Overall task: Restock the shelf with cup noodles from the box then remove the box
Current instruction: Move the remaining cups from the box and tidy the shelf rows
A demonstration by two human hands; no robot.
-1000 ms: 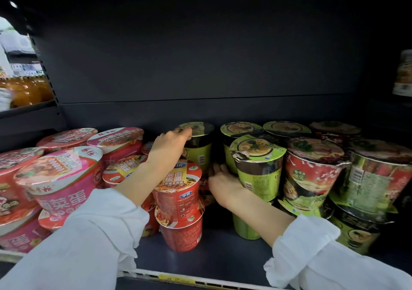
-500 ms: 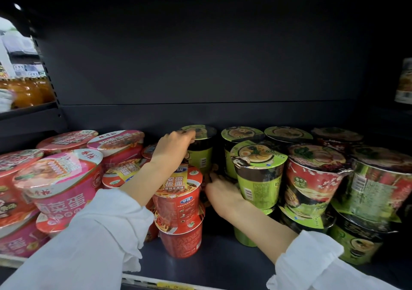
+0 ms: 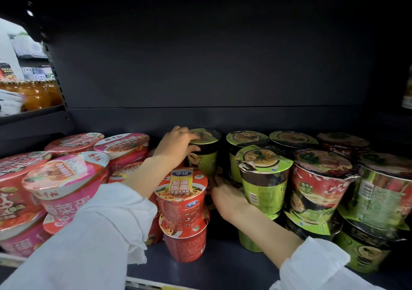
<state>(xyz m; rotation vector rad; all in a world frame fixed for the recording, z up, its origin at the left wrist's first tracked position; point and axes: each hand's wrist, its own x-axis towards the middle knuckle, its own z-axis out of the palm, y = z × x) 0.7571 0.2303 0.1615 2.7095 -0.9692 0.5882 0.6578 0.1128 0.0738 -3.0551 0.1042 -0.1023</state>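
Observation:
On the dark shelf (image 3: 223, 265) stand stacked cup noodles. My left hand (image 3: 177, 146) grips the rim of a green cup (image 3: 206, 156) at the back, fingers over its lid and thumb on its side. My right hand (image 3: 227, 197) reaches into the gap between the red cup stack (image 3: 182, 205) and the front green cup stack (image 3: 264, 185); its fingertips are hidden behind the cups, and what they touch is unclear. More green cups (image 3: 247, 140) stand behind. The box is out of view.
Pink and red bowl noodles (image 3: 64, 187) fill the left of the shelf. Red-and-green cups (image 3: 321, 185) crowd the right side in stacks. Orange bottles (image 3: 38, 96) sit on a neighbouring shelf at left. The shelf's back wall is dark.
My left hand has closed further over the back green cup's lid and side. My right hand has pushed slightly deeper between the stacks. The camera has moved closer.

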